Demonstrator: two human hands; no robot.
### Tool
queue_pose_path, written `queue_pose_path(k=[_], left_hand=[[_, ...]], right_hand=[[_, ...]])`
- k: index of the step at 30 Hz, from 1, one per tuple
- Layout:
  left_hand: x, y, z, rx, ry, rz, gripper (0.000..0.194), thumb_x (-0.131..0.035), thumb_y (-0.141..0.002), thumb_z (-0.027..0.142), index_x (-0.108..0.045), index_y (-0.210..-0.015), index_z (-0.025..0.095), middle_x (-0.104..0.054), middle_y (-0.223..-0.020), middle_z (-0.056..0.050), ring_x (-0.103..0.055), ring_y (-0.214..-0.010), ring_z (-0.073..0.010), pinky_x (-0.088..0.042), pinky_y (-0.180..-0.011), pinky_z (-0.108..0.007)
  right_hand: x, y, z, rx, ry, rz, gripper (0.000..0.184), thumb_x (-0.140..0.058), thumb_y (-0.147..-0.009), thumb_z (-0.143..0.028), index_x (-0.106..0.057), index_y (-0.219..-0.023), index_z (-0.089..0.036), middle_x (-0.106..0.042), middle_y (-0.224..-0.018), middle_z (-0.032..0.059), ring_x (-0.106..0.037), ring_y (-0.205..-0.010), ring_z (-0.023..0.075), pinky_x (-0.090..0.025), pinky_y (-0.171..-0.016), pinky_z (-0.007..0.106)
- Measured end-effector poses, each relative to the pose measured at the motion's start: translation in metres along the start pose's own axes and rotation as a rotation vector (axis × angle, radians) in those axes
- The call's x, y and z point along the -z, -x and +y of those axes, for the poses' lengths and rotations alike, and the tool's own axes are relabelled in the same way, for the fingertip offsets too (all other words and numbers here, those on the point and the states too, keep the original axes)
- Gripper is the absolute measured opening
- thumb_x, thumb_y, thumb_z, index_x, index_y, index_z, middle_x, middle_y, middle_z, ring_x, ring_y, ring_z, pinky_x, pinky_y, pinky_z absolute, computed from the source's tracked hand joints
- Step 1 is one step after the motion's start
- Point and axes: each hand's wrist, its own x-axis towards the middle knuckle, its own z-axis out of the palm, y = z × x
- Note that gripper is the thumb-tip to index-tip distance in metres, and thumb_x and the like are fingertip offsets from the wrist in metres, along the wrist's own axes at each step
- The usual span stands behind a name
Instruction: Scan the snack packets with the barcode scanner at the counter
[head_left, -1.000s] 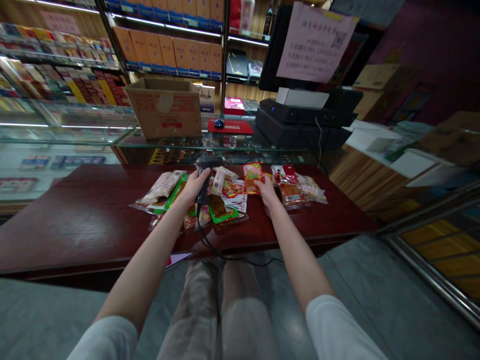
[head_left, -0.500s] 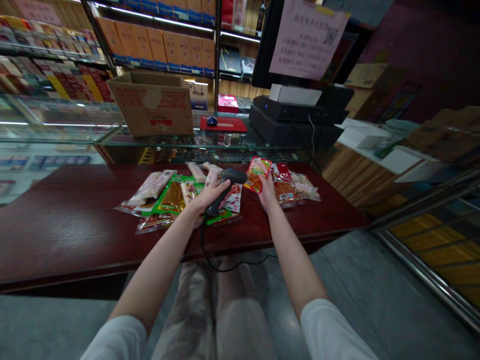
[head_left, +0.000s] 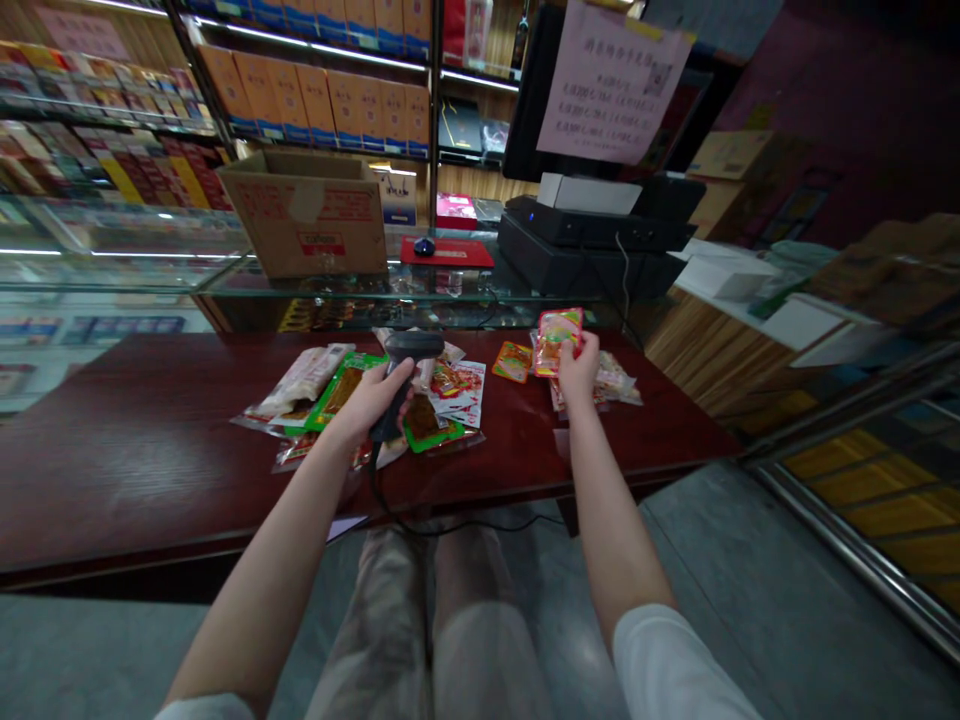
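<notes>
My left hand (head_left: 373, 398) is wrapped round the handle of a black barcode scanner (head_left: 411, 346), its head pointing right over a heap of snack packets. Under and around it lie a green snack packet (head_left: 431, 424), white-and-red packets (head_left: 466, 388) and pale wrapped packs (head_left: 309, 378). Pinched in my right hand (head_left: 580, 372) is a red-edged snack packet (head_left: 556, 335), raised over a smaller pile at the right. A small orange snack packet (head_left: 512, 361) lies on the table between the two piles. Clear-wrapped packs (head_left: 616, 380) show partly behind my right hand.
The dark red wooden table (head_left: 150, 430) runs across in front of me. Behind it a glass counter carries an open cardboard box (head_left: 304, 225), a mouse (head_left: 424, 245) on a red mat and a black cash drawer (head_left: 577, 258). The scanner's cable (head_left: 465, 524) loops past the table's front edge.
My left hand has moved left with the scanner. My right hand has gone right, holding up the red-edged packet; an orange packet now shows on the table where that hand was.
</notes>
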Motion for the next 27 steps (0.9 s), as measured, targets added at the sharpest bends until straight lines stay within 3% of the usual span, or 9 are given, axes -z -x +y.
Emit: queue_pose_path(k=[3, 6, 8, 10, 13, 15, 18, 22, 27], left_hand=[[0.013, 0.001, -0.003, 0.094, 0.087, 0.049, 0.045, -0.072, -0.078, 0.059, -0.052, -0.081, 0.019, -0.056, -0.058, 0.002, -0.048, -0.039, -0.0102, -0.044, -0.037, -0.024], [0.014, -0.010, -0.008, 0.126, 0.127, 0.092, 0.042, -0.066, -0.084, 0.059, -0.055, -0.080, 0.018, -0.055, -0.055, 0.002, -0.047, -0.037, -0.0106, -0.042, -0.036, -0.024], [0.010, -0.020, -0.008, 0.082, 0.136, 0.134, 0.039, -0.063, -0.088, 0.055, -0.056, -0.082, 0.018, -0.055, -0.054, 0.002, -0.046, -0.036, -0.0104, -0.042, -0.036, -0.023], [0.005, -0.030, -0.005, 0.036, 0.137, 0.179, 0.034, -0.062, -0.090, 0.051, -0.055, -0.084, 0.018, -0.055, -0.054, 0.003, -0.046, -0.036, -0.0099, -0.041, -0.036, -0.022], [-0.001, -0.041, -0.003, 0.021, 0.111, 0.209, 0.033, -0.064, -0.089, 0.048, -0.054, -0.082, 0.018, -0.056, -0.053, 0.003, -0.047, -0.036, -0.0095, -0.041, -0.037, -0.021], [-0.001, -0.046, -0.004, 0.007, 0.107, 0.220, 0.032, -0.064, -0.090, 0.047, -0.054, -0.081, 0.018, -0.056, -0.053, 0.003, -0.047, -0.037, -0.0092, -0.042, -0.037, -0.021], [0.004, -0.049, -0.009, -0.007, 0.142, 0.225, 0.034, -0.061, -0.090, 0.050, -0.055, -0.083, 0.017, -0.055, -0.054, 0.003, -0.048, -0.038, -0.0092, -0.043, -0.039, -0.021], [0.014, -0.048, -0.018, -0.024, 0.183, 0.203, 0.041, -0.063, -0.086, 0.058, -0.054, -0.087, 0.018, -0.056, -0.056, 0.003, -0.050, -0.040, -0.0087, -0.045, -0.041, -0.021], [0.017, -0.048, -0.024, -0.037, 0.193, 0.157, 0.044, -0.064, -0.083, 0.061, -0.052, -0.086, 0.018, -0.056, -0.057, 0.002, -0.051, -0.041, -0.0090, -0.046, -0.042, -0.021]], right_hand=[[0.022, -0.024, 0.004, -0.051, 0.272, -0.074, 0.042, -0.047, -0.086, -0.022, -0.044, -0.126, -0.014, -0.064, -0.111, 0.0169, -0.061, -0.104, 0.0288, -0.044, -0.096, 0.043], [0.032, -0.029, 0.007, -0.117, 0.540, -0.137, 0.048, -0.056, -0.084, -0.025, -0.047, -0.128, -0.010, -0.057, -0.126, 0.0257, -0.054, -0.118, 0.0380, -0.039, -0.100, 0.052], [0.032, -0.023, 0.006, -0.067, 0.649, -0.098, 0.051, -0.061, -0.082, -0.028, -0.050, -0.128, -0.010, -0.046, -0.142, 0.0287, -0.044, -0.129, 0.0430, -0.035, -0.104, 0.058], [0.027, -0.010, 0.001, 0.036, 0.661, -0.064, 0.049, -0.060, -0.083, -0.027, -0.051, -0.128, -0.012, -0.042, -0.147, 0.0273, -0.042, -0.132, 0.0419, -0.033, -0.106, 0.059], [0.006, 0.016, -0.012, 0.157, 0.550, -0.236, 0.036, -0.051, -0.090, -0.027, -0.056, -0.124, -0.015, -0.059, -0.130, 0.0208, -0.054, -0.123, 0.0324, -0.041, -0.103, 0.047], [-0.016, 0.036, -0.023, 0.102, 0.466, -0.465, 0.032, -0.051, -0.093, -0.032, -0.059, -0.120, -0.017, -0.068, -0.116, 0.0157, -0.063, -0.109, 0.0273, -0.048, -0.095, 0.039], [-0.050, 0.059, -0.034, -0.031, 0.422, -0.696, 0.037, -0.068, -0.084, -0.034, -0.063, -0.115, -0.014, -0.071, -0.110, 0.0161, -0.066, -0.107, 0.0271, -0.050, -0.091, 0.034], [-0.075, 0.066, -0.038, -0.170, 0.354, -0.770, 0.024, -0.077, -0.070, -0.023, -0.071, -0.091, -0.015, -0.074, -0.091, 0.0094, -0.068, -0.101, 0.0266, -0.051, -0.085, 0.031], [-0.077, 0.063, -0.042, -0.235, 0.214, -0.799, 0.012, -0.078, -0.063, -0.018, -0.071, -0.073, -0.015, -0.067, -0.064, -0.0001, -0.069, -0.082, 0.0218, -0.052, -0.074, 0.027]])
